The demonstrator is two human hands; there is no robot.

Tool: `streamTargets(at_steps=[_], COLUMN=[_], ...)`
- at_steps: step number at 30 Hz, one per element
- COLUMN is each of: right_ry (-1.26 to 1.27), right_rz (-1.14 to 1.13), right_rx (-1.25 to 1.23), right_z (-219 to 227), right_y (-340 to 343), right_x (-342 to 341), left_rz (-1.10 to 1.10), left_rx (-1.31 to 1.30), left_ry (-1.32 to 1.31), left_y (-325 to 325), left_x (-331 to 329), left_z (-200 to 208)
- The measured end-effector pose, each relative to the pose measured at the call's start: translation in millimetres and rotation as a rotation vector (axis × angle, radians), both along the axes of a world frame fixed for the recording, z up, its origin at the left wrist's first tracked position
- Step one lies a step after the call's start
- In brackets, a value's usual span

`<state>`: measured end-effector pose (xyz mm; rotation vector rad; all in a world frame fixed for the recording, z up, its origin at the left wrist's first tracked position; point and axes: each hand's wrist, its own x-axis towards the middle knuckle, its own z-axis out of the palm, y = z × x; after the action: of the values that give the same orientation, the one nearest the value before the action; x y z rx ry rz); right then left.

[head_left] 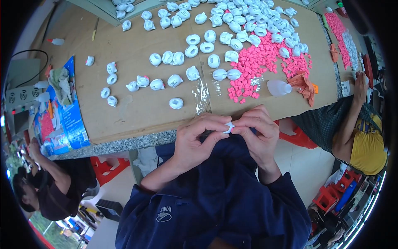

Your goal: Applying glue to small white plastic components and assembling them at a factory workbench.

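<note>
My left hand [195,139] pinches a small white plastic piece [228,127] between thumb and forefinger, just past the table's near edge. My right hand [260,135] meets it from the other side, its thumb and forefinger closed on a small pink piece [233,129] that touches the white one; the fingertips partly hide both. Closest on the table lies a rounded white piece [176,103] with an oval opening. Beyond my right hand spreads a heap of small pink pieces [253,62], with many rounded white pieces [248,18] piled behind and over it.
Brown cardboard [143,118] covers the granite-edged table. A translucent bottle [278,88] lies beside an orange cloth [304,89]. At left are a blue printed sheet [76,120], a rag [61,85] and a red-tipped bottle [56,41]. Co-workers sit at left [54,182] and right [365,145].
</note>
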<state>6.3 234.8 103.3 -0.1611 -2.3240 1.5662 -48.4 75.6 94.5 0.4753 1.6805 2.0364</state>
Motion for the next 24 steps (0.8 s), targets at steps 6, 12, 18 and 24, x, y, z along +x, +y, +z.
streamTargets(at_steps=[6,12,18,24], right_ry=[-0.008,-0.024,0.091,0.236], right_rz=[-0.009,-0.058,-0.299,-0.55], right_rx=[-0.006,0.05,0.127,0.066], right_z=[0,3,-3,-17], right_y=[-4,-4,19,41], right_x=[-1,0,19,19], left_rz=[-0.063,0.081,0.3,0.274], left_rx=[-0.07,-0.357,-0.957,-1.123], left_ry=[0.074,0.612,1.038,1.011], left_y=[-6,-6,-17,-38], left_x=[-3,-12,-41,-66], left_z=[-2,5,5,4])
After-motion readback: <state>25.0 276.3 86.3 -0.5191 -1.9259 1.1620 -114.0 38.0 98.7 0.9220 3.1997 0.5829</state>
